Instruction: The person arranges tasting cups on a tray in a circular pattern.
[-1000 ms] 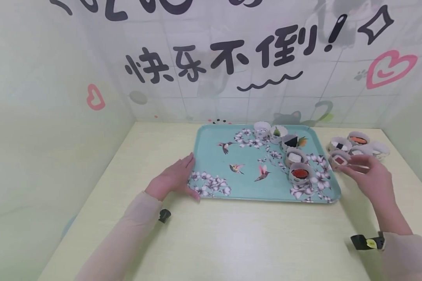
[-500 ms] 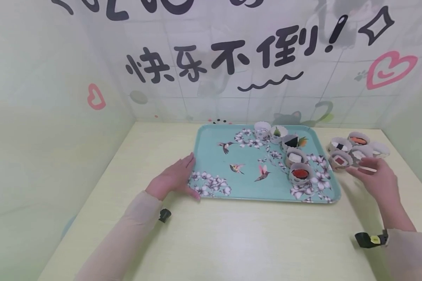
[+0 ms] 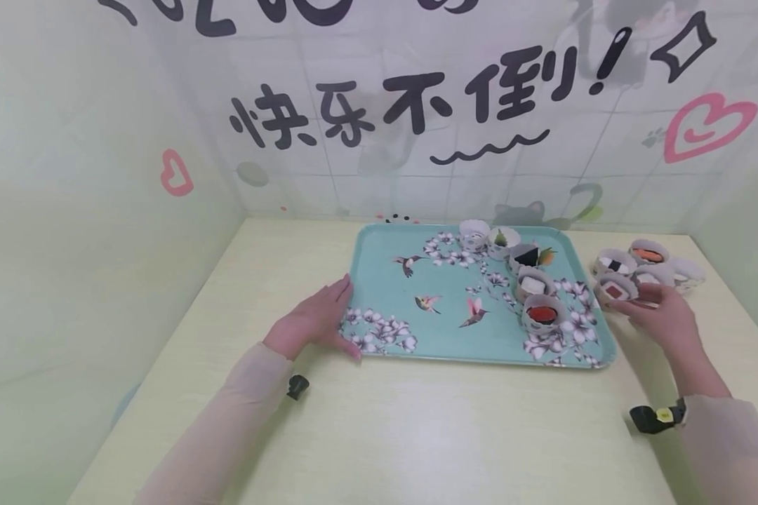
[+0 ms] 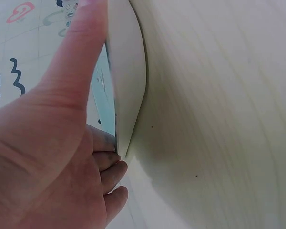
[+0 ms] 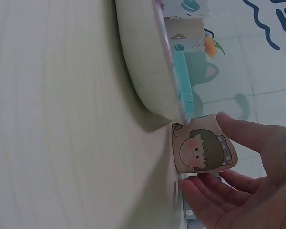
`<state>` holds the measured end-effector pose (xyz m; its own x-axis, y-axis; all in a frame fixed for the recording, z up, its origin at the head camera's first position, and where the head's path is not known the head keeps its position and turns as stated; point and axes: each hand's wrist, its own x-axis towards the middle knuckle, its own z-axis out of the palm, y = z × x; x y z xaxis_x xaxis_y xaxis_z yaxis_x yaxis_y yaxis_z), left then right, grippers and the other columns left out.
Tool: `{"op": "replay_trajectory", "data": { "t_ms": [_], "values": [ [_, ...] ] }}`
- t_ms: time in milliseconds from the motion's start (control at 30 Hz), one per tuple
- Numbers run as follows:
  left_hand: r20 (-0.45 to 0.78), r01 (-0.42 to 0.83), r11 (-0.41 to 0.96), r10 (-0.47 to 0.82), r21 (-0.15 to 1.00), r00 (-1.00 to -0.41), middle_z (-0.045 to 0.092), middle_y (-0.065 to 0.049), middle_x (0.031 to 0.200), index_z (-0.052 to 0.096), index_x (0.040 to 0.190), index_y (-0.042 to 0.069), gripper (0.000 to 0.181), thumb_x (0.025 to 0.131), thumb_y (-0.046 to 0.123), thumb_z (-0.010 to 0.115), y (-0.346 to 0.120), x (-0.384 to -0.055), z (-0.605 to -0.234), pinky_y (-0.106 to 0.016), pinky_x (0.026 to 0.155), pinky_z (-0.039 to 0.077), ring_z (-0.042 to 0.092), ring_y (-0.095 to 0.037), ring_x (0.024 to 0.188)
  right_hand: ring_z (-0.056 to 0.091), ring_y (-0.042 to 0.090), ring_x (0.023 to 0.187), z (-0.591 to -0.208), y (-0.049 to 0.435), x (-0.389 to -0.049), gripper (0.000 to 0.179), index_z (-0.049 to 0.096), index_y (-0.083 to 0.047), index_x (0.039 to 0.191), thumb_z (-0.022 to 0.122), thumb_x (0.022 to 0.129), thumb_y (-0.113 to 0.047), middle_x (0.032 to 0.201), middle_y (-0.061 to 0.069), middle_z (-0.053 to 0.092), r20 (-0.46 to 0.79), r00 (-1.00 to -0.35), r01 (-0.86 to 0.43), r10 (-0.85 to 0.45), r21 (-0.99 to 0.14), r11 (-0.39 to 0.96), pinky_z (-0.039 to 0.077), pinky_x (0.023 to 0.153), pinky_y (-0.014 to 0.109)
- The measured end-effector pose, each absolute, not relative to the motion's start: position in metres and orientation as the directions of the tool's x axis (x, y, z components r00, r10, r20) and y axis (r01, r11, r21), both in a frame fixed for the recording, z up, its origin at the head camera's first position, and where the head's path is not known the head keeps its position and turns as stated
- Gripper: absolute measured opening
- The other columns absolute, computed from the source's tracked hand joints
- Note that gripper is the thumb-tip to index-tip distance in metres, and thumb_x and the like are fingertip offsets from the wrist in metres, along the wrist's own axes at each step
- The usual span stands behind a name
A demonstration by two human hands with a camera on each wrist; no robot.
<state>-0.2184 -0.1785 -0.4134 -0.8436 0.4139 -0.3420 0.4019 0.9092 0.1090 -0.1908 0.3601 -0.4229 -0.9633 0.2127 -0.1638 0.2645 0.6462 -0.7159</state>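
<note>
My left hand (image 3: 312, 319) rests against the left edge of a turquoise tray (image 3: 379, 280) with flowers and birds on it. In the left wrist view its thumb lies along the tray's pale side wall (image 4: 128, 71). Just past the tray's right edge, my right hand (image 3: 666, 319) holds a small paper cup (image 5: 200, 145) between thumb and fingers. That cup has a printed cartoon face and stands on the table. A white piece with a red square centre (image 3: 615, 291) lies inside it. Several more cups stand close behind it.
On the tray's right half, several paper cups form a curved row, with a red-topped piece (image 3: 542, 314) in the nearest one. Beyond my right hand is a cup with an orange-topped piece (image 3: 648, 254). A printed wall sheet (image 3: 391, 189) backs the pale table (image 3: 429, 421).
My right hand drew back a little from the red-centred cup, then came in to it again and now holds it. The left hand stays at the tray. The view shifted slightly.
</note>
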Motion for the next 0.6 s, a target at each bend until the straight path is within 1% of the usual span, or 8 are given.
{"op": "replay_trajectory", "data": {
  "t_ms": [67,100,133,200,233,300,367,600],
  "values": [
    [-0.34,0.403,0.909,0.414,0.107,-0.844,0.005,-0.023,0.167,0.009,0.157,-0.006,0.142,0.062,0.073,0.078,-0.178,-0.218,-0.413,-0.046,0.129,0.019,0.012,-0.038,0.155,0.058,0.008,0.094,-0.424,0.359,-0.193,0.09,0.024,0.016,0.148,0.064,0.095,-0.044,0.144,0.041,0.038,-0.176,-0.961,0.276,0.215,-0.704,0.655,0.05,0.073,0.017],
    [-0.34,0.404,0.909,0.414,0.105,-0.844,0.005,-0.023,0.167,0.009,0.157,-0.005,0.142,0.061,0.074,0.078,-0.177,-0.218,-0.413,-0.046,0.129,0.019,0.012,-0.038,0.155,0.059,0.023,0.102,-0.424,0.359,-0.194,0.091,0.024,0.017,0.148,0.064,0.095,-0.044,0.143,0.041,0.039,-0.18,-0.96,0.279,0.216,-0.696,0.662,0.049,0.075,0.022],
    [-0.34,0.404,0.909,0.414,0.103,-0.845,0.005,-0.023,0.167,0.009,0.157,-0.005,0.142,0.061,0.074,0.078,-0.177,-0.218,-0.413,-0.046,0.129,0.019,0.012,-0.037,0.155,0.056,0.035,0.109,-0.424,0.358,-0.195,0.091,0.024,0.017,0.148,0.064,0.094,-0.045,0.142,0.041,0.039,-0.182,-0.959,0.281,0.216,-0.689,0.668,0.048,0.077,0.028],
    [-0.336,0.406,0.908,0.416,0.103,-0.845,0.005,-0.023,0.167,0.01,0.157,-0.006,0.142,0.061,0.074,0.078,-0.177,-0.217,-0.413,-0.046,0.128,0.02,0.013,-0.038,0.155,0.046,0.051,0.12,-0.424,0.357,-0.197,0.091,0.024,0.017,0.147,0.065,0.094,-0.044,0.139,0.041,0.041,-0.175,-0.961,0.276,0.215,-0.679,0.68,0.045,0.077,0.033],
    [-0.334,0.408,0.907,0.418,0.103,-0.845,0.005,-0.023,0.167,0.01,0.157,-0.006,0.142,0.061,0.074,0.078,-0.177,-0.218,-0.413,-0.047,0.128,0.02,0.013,-0.038,0.155,0.046,0.051,0.119,-0.425,0.357,-0.198,0.09,0.025,0.017,0.147,0.065,0.094,-0.044,0.138,0.04,0.041,-0.172,-0.961,0.275,0.216,-0.676,0.684,0.046,0.077,0.034],
    [-0.331,0.409,0.907,0.419,0.104,-0.845,0.006,-0.023,0.167,0.01,0.157,-0.006,0.142,0.061,0.074,0.078,-0.177,-0.218,-0.413,-0.047,0.128,0.02,0.013,-0.038,0.155,0.047,0.05,0.117,-0.425,0.356,-0.2,0.088,0.026,0.017,0.146,0.066,0.094,-0.042,0.136,0.04,0.043,-0.157,-0.965,0.26,0.21,-0.673,0.692,0.043,0.074,0.03],
    [-0.332,0.408,0.907,0.418,0.104,-0.846,0.006,-0.023,0.167,0.01,0.157,-0.006,0.142,0.061,0.074,0.078,-0.177,-0.218,-0.412,-0.047,0.128,0.02,0.013,-0.038,0.155,0.047,0.05,0.115,-0.426,0.356,-0.203,0.086,0.026,0.017,0.145,0.066,0.094,-0.039,0.135,0.041,0.042,-0.148,-0.967,0.252,0.207,-0.675,0.694,0.045,0.075,0.032],
    [-0.346,0.401,0.91,0.411,0.103,-0.843,0.005,-0.023,0.167,0.009,0.157,-0.006,0.142,0.062,0.073,0.078,-0.177,-0.217,-0.411,-0.046,0.129,0.018,0.013,-0.038,0.155,0.044,0.052,0.116,-0.429,0.354,-0.206,0.083,0.026,0.018,0.145,0.063,0.096,-0.039,0.136,0.042,0.039,-0.143,-0.968,0.25,0.207,-0.661,0.708,0.047,0.088,0.056]
  ]
}}
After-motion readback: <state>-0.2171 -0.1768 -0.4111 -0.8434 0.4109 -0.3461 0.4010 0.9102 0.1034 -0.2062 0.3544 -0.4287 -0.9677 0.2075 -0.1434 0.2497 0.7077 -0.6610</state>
